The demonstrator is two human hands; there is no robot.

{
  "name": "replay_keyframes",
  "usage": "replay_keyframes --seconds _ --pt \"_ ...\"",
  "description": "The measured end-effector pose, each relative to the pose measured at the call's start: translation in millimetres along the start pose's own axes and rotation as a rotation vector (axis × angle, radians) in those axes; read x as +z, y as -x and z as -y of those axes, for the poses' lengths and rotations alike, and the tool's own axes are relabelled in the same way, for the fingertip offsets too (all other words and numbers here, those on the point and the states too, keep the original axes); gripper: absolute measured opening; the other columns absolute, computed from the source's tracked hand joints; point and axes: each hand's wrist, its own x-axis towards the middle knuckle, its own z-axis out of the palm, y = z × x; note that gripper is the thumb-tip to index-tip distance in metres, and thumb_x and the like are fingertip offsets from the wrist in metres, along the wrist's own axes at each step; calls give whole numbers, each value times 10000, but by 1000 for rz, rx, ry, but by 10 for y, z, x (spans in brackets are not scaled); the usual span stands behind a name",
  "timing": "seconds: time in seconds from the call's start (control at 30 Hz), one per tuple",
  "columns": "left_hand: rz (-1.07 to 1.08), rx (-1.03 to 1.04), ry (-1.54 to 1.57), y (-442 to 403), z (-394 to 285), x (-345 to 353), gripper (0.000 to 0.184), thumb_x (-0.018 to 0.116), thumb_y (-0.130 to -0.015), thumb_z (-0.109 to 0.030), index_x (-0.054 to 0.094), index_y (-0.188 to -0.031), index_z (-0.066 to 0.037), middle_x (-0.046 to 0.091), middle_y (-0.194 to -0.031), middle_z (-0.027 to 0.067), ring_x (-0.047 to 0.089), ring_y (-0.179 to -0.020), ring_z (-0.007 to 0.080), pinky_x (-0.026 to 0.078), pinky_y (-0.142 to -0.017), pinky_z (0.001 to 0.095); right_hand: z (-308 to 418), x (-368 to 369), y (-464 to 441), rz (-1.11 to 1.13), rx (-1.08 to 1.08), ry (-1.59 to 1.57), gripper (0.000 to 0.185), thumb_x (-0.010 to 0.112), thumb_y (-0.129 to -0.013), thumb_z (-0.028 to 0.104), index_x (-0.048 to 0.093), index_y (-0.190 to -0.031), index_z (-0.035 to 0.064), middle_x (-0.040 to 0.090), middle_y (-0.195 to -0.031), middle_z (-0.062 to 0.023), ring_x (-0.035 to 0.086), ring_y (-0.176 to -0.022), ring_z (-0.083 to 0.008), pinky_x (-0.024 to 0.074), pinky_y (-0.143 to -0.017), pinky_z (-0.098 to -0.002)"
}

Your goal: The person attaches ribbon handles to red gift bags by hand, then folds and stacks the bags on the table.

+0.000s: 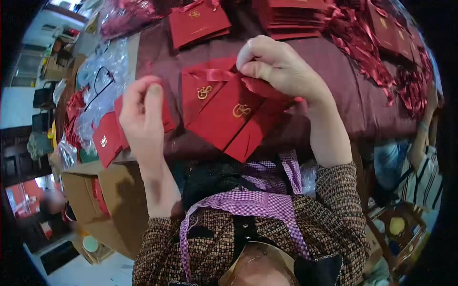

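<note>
Red paper gift bags with gold lettering lie overlapping on the table in front of me. A shiny red ribbon runs across the top of one. My right hand is over the upper right of these bags, thumb and forefinger pinched on the ribbon at its right end. My left hand is held up to the left of the bags, apart from them. Its fingers are curled in with the thumb pressed against them; what they hold, if anything, is hidden. More red bags lie beneath and behind my left hand.
Stacked red bags and another pair stand at the table's far side. Loose red ribbons trail at the right. Clear plastic wrapping lies left, above an open cardboard box. Another person's arm shows at far right.
</note>
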Motion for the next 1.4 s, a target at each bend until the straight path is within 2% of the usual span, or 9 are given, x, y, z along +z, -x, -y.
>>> replay_keyframes --seconds 0.13,0.37,0.53,0.63,0.83,0.97,1.07,1.23,1.4 --pt "463 66 -124 148 -174 111 141 681 -780 -18 634 -909 17 543 -791 86 547 -762 187 442 -667 281 -11 29 -5 11 -34 -16 60 630 -828 25 593 -875 34 568 -819 -37 551 -799 -154 449 -712 -281" --pt "401 319 -247 211 -64 228 189 706 -745 -8 611 -906 19 538 -809 114 543 -727 219 454 -632 312 -136 174 -40 -95 -101 -10 32 636 -799 42 614 -822 42 591 -752 -72 552 -749 -249 451 -677 -340" --pt "397 63 -63 149 55 130 82 659 -784 36 587 -821 31 511 -721 11 458 -638 61 385 -569 202 -33 88 -2 -2 103 -249 527 720 -805 192 498 -1249 15 608 -1121 -140 584 -1016 -177 455 -920 -331" --pt "292 -167 157 90 41 -10 40 625 -846 24 591 -826 19 507 -721 -36 455 -665 32 383 -607 183 -83 3 27 51 -38 95 653 757 -743 313 492 -1251 2 599 -1162 -210 596 -1046 -322 481 -872 -387" --pt "241 -169 148 52 142 -140 50 616 -860 12 584 -822 18 527 -732 -31 463 -686 31 368 -604 179 35 -109 26 147 279 149 373 686 -817 229 581 -1120 38 656 -856 -199 636 -767 -351 493 -681 -392" --pt "237 -156 34 50 180 -137 68 615 -870 -14 582 -820 20 527 -724 -36 463 -686 29 367 -609 179 -82 -93 26 102 228 179 311 671 -809 242 629 -1050 51 661 -912 -183 624 -877 -359 475 -753 -423" --pt "209 -196 65 19 243 -125 97 609 -883 -50 585 -823 21 530 -719 -38 456 -679 29 363 -607 180 -166 -87 20 39 136 295 232 652 -855 168 613 -1037 30 670 -786 -126 650 -712 -233 493 -629 -338" --pt "199 -230 98 -24 349 -62 112 600 -894 -78 587 -850 24 548 -719 -21 473 -669 39 375 -604 191 156 -259 77 -20 232 -706 175 654 -860 157 646 -981 30 616 -738 -29 550 -592 -62 423 -526 -190" --pt "239 -267 74 -85 369 23 104 595 -897 -77 603 -897 26 562 -732 -18 493 -678 38 388 -615 185 183 -187 157 129 -2 -1151 256 574 -874 98 612 -1079 -50 666 -932 -138 658 -820 -211 524 -795 -329"
